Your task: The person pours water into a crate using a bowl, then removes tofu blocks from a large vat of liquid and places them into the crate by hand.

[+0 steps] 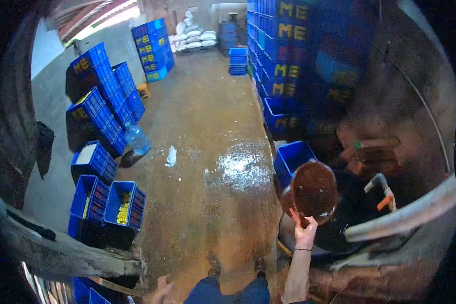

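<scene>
Our right hand [305, 230] grips one round brown basin [315, 188] by its near rim, the hollow showing. Our left hand [163, 287] is below and left of the basin; we cannot tell whether it holds anything. We see one open blue plastic crate [293, 154] just behind the basin, one clear bottle [137, 139] well to its left, and wet, shiny floor [202, 192] stretching wide between.

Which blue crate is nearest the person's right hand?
The blue crate just beyond the brown basin that the right hand grips; the other crates stand farther off.
</scene>
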`<state>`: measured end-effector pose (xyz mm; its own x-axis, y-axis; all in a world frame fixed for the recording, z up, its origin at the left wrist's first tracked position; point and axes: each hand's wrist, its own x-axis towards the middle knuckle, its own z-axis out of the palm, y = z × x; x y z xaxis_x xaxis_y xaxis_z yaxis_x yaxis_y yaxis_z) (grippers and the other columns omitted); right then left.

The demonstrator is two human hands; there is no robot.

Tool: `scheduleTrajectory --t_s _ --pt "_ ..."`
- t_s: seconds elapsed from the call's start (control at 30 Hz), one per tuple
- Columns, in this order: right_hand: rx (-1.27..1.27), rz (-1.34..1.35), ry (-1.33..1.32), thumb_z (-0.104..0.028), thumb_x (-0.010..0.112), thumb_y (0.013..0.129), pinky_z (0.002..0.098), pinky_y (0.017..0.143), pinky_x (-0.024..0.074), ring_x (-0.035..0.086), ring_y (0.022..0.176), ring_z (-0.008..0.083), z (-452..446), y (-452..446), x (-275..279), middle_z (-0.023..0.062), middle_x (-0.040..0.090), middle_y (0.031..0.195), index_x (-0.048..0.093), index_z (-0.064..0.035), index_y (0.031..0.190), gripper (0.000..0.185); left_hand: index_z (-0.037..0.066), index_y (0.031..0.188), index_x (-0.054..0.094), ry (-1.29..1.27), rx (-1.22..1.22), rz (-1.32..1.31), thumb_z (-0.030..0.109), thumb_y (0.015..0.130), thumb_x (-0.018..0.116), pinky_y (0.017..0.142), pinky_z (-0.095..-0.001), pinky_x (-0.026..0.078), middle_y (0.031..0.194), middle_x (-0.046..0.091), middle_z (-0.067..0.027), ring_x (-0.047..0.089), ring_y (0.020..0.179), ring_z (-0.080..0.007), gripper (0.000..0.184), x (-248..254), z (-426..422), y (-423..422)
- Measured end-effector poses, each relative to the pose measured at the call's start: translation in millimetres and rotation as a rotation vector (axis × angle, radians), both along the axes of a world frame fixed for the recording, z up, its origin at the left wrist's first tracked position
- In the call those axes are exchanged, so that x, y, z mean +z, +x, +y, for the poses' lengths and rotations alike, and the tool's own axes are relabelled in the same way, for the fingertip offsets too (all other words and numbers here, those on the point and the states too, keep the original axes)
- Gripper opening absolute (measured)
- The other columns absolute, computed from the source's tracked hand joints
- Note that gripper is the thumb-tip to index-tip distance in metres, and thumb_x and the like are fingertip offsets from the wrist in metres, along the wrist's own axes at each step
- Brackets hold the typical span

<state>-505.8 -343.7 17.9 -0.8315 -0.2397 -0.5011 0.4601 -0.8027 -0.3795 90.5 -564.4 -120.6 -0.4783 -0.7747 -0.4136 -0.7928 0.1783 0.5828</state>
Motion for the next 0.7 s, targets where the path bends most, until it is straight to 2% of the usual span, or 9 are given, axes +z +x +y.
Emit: scheduleTrajectory --t_s 0.03,0.1,0.23,0.27,0.3,0.33,0.4,0.57,0.7 --pt "0.042 -0.039 0.000 -0.002 0.048 0.069 0.0465 0.083 0.0505 0.059 0.079 0.0271 -3.1 29.7 19.3 0.0099 0.058 0.073 0.049 -0.0042 0.058 0.011 0.001 0.115 0.057 0.108 0.024 0.034 0.019 0.072 0.066 0.089 -0.0397 0.045 0.116 0.055 -0.0235 0.053 0.106 -0.0364 0.048 -39.5 -31.3 8.4" --pt "0.025 0.093 0.158 -0.007 0.054 0.066 0.0321 0.057 0.0477 0.053 0.065 0.0182 5.3 88.6 4.5 0.0034 0.056 0.070 0.048 -0.0101 0.058 0.011 0.002 0.122 0.051 0.046 0.048 0.098 0.018 0.075 0.067 0.082 -0.0366 0.049 0.113 0.054 -0.0212 0.058 0.100 -0.0319 0.051 -1.1 -50.5 -30.0" --pt "-0.076 -0.231 0.259 -0.005 0.058 0.063 0.0390 0.078 0.0461 0.053 0.071 0.0221 18.8 222.1 41.2 0.0045 0.055 0.066 0.051 -0.0127 0.059 0.011 0.003 0.125 0.049 0.324 -0.139 0.095 0.018 0.078 0.067 0.081 -0.0326 0.049 0.106 0.054 -0.0174 0.055 0.105 -0.0265 0.052 69.6 -83.8 -95.8" --pt "-0.016 -0.198 0.192 -0.005 0.058 0.064 0.0366 0.077 0.0460 0.053 0.073 0.0224 40.2 262.6 -53.4 0.0040 0.055 0.069 0.052 -0.0117 0.065 0.009 0.003 0.126 0.048 0.388 -0.167 0.027 0.018 0.079 0.066 0.082 -0.0321 0.049 0.110 0.050 -0.0169 0.053 0.107 -0.0257 0.053 105.2 -72.2 -107.9" --pt "-0.056 -0.367 0.181 -0.004 0.057 0.065 0.0373 0.079 0.0465 0.053 0.075 0.0229 42.7 300.1 -19.6 0.0045 0.056 0.074 0.053 -0.0105 0.074 0.012 0.003 0.127 0.047 0.444 -0.193 -0.048 0.018 0.079 0.066 0.083 -0.0316 0.048 0.115 0.047 -0.0163 0.051 0.110 -0.0249 0.053 124.3 -63.4 -123.5" --pt "-0.169 -0.314 0.079 -0.003 0.057 0.068 0.0418 0.076 0.0484 0.055 0.077 0.0231 54.4 345.0 -37.4 0.0063 0.056 0.079 0.053 -0.0090 0.080 0.014 0.001 0.126 0.047 0.431 -0.236 0.014 0.018 0.080 0.065 0.081 -0.0328 0.048 0.116 0.048 -0.0161 0.048 0.113 -0.0238 0.052 54.0 -84.9 -107.3" --pt "-0.236 -0.425 0.100 -0.006 0.055 0.076 0.0410 0.072 0.0490 0.055 0.076 0.0204 79.4 424.0 8.3 0.0056 0.056 0.076 0.053 -0.0077 0.077 0.003 0.000 0.126 0.047 0.171 -0.679 0.072 0.025 0.082 0.064 0.063 -0.0293 0.052 0.117 0.054 -0.0148 0.061 0.078 -0.0225 0.054 -34.6 -113.7 -90.5" --pt "-0.572 -0.557 0.115 -0.009 0.055 0.081 0.0347 0.074 0.0454 0.055 0.075 0.0186 141.2 623.5 -14.7 0.0039 0.057 0.075 0.054 -0.0050 0.077 0.005 0.007 0.131 0.041 0.789 -0.941 -0.064 0.014 0.078 0.066 0.073 -0.0420 0.050 0.116 0.050 -0.0125 0.054 0.100 -0.0227 0.060 -78.0 -42.2 -141.1" --pt "-0.731 0.118 1.385 -0.014 0.059 0.080 0.0344 0.074 0.0430 0.057 0.081 0.0196 208.7 761.3 -42.8 0.0043 0.059 0.080 0.058 -0.0039 0.082 0.011 0.009 0.133 0.041 0.637 -1.409 -0.169 0.014 0.085 0.054 0.073 -0.0383 0.050 0.117 0.053 -0.0134 0.056 0.099 -0.0226 0.050 -96.5 148.7 -193.2"
